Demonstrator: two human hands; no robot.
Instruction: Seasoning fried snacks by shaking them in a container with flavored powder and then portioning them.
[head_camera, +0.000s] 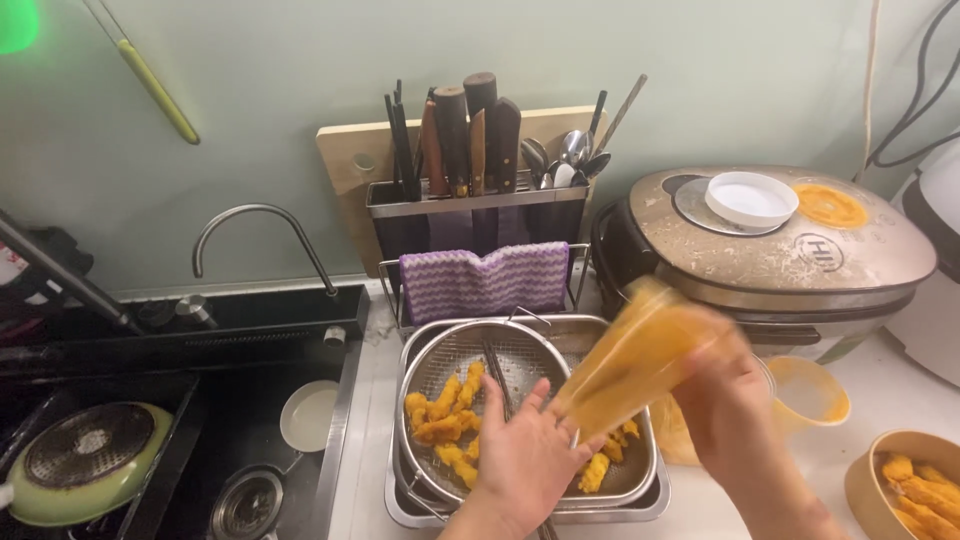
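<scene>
My right hand (735, 410) grips a clear plastic bag (640, 355) smeared with orange batter, tilted over a round metal strainer (445, 355). The strainer sits in a steel tray (400, 505) and holds several orange battered pieces (445, 415). My left hand (525, 455) hovers flat over the strainer with its fingers spread, next to the bag's lower end and holding nothing. A pair of dark chopsticks (497, 372) lies across the strainer, partly under my left hand.
A black sink (240, 430) on the left holds a green pan (85, 465) and a small white dish (310, 415), under a curved tap (255, 215). Behind stand a knife rack (475, 195) with a purple cloth (485, 280) and a rice cooker (790, 245). A bowl of battered pieces (905, 485) sits right.
</scene>
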